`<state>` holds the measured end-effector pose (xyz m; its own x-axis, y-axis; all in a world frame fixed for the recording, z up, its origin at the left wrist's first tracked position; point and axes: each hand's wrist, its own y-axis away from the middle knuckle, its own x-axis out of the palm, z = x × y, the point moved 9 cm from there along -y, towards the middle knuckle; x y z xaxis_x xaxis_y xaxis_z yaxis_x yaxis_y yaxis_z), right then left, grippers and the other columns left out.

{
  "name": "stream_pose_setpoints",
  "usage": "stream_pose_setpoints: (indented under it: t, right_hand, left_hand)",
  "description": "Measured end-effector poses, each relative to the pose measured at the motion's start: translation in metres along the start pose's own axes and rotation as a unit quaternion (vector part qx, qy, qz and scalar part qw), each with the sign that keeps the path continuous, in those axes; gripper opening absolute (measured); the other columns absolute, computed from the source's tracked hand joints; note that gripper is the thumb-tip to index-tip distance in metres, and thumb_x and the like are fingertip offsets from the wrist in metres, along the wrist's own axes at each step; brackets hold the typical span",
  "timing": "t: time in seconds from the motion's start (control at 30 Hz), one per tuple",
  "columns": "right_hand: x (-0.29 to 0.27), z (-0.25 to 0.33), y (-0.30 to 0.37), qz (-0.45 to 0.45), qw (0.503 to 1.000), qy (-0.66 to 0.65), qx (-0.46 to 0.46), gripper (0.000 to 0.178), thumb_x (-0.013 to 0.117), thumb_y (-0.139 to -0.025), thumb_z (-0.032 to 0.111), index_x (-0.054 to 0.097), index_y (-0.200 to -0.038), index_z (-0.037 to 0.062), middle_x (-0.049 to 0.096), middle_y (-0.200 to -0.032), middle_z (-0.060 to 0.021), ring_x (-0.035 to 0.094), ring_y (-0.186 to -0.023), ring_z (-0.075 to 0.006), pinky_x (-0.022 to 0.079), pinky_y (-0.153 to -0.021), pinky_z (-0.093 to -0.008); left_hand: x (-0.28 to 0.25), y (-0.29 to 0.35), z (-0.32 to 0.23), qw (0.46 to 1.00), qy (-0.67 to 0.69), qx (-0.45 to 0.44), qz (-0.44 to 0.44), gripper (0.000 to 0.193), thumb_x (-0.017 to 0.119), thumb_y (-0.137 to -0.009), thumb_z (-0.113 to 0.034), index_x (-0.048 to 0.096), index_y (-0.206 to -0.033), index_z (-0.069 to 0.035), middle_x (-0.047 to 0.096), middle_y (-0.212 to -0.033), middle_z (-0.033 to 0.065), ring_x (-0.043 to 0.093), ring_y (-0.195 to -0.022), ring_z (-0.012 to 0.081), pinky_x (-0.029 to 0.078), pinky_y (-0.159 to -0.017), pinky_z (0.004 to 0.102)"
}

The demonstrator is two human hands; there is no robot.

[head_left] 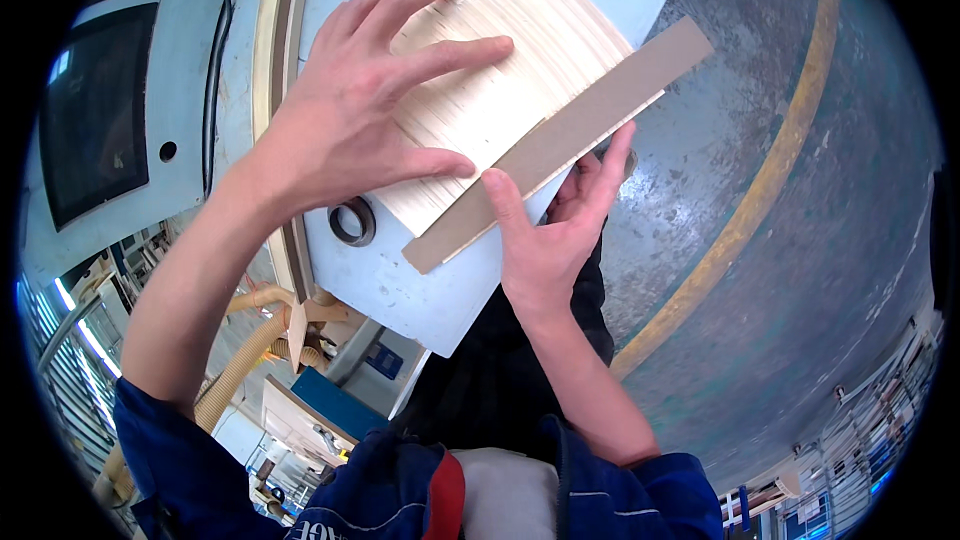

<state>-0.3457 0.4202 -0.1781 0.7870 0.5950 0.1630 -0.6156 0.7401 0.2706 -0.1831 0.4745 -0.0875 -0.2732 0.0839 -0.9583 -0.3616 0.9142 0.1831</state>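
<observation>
A row of thin pale wood strips (540,35) lies packed side by side on a light blue tabletop (395,290). Over them my left hand (350,90) is spread, fingers apart, its thumb and fingertips on or just above the wood. Along the near right edge of the row runs a grey-brown flat strip (590,110) at a slant, with a pale edge showing on its underside. My right hand (550,250) grips this strip near its middle, thumb at the near edge; the other fingers are partly hidden beneath it.
A dark ring (351,222) sits on the tabletop beside the wood. Left of it stands a rail (285,30), then a machine panel with a dark screen (100,110) and a black cable (215,70). Tan hoses (240,365) hang lower left. A yellow line (740,230) curves across the floor.
</observation>
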Motion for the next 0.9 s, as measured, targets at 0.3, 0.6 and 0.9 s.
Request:
stream_pose_setpoints:
  t: [0.3, 0.6, 0.9]
  right_hand:
    - [-0.002, 0.002, 0.000, -0.010, 1.000, -0.002, -0.005, 0.112, 0.081, -0.080, 0.005, 0.003, -0.160, 0.0037, 0.035, -0.147, -0.0240, 0.053, -0.121, -0.0262, 0.047, -0.100, -0.0397]
    - [0.004, -0.001, 0.004, -0.008, 0.998, -0.037, -0.051, 0.102, 0.078, -0.082, -0.001, 0.009, -0.158, 0.0030, 0.035, -0.147, -0.0226, 0.051, -0.125, -0.0284, 0.046, -0.103, -0.0410]
    - [0.007, 0.003, 0.003, -0.003, 0.999, -0.028, -0.041, 0.097, 0.074, -0.085, -0.002, 0.007, -0.155, 0.0017, 0.036, -0.144, -0.0274, 0.048, -0.129, -0.0321, 0.043, -0.105, -0.0444]
  left_hand:
    - [0.002, 0.006, -0.001, 0.999, -0.036, -0.031, 0.009, 0.096, 0.087, -0.054, -0.067, 0.055, -0.141, -0.041, 0.024, -0.162, 0.0068, 0.017, -0.151, 0.0379, 0.026, -0.121, 0.0621]
    - [0.007, 0.006, -0.004, 0.999, -0.036, -0.026, 0.016, 0.095, 0.082, -0.057, -0.073, 0.055, -0.141, -0.040, 0.026, -0.162, 0.0068, 0.015, -0.152, 0.0359, 0.020, -0.122, 0.0613]
    - [0.008, 0.006, -0.009, 0.998, -0.065, -0.017, 0.015, 0.085, 0.078, -0.067, -0.070, 0.054, -0.143, -0.040, 0.027, -0.162, 0.0072, 0.015, -0.151, 0.0368, 0.020, -0.122, 0.0587]
